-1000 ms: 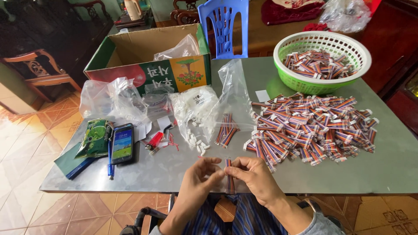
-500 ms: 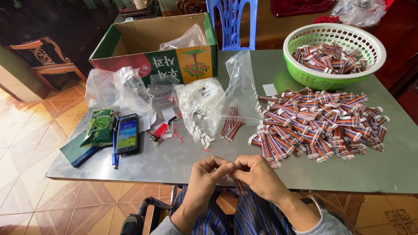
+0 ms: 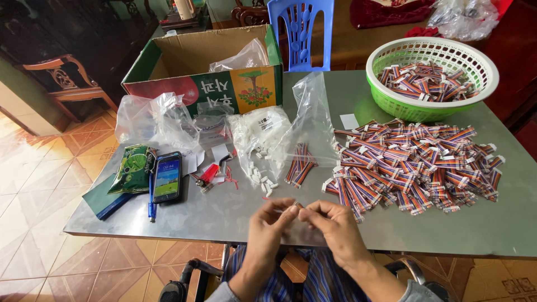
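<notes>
Wires, a heap of short striped bundles with white plugs, cover the metal table just beyond a person's two bare hands, which meet at the near edge. Left hand and right hand press fingertips together, pinching something small between them (too small and blurred to tell what). A green basket behind the heap holds more of the same bundles. Left of the heap, a clear bag stands open with a few bundles at its mouth, and beside it a second bag spills white connectors. Farther left of the heap lie a phone, a blue pen and a green packet. A cardboard box sits behind the bags, well left of the basket, with a blue chair beyond the table.
</notes>
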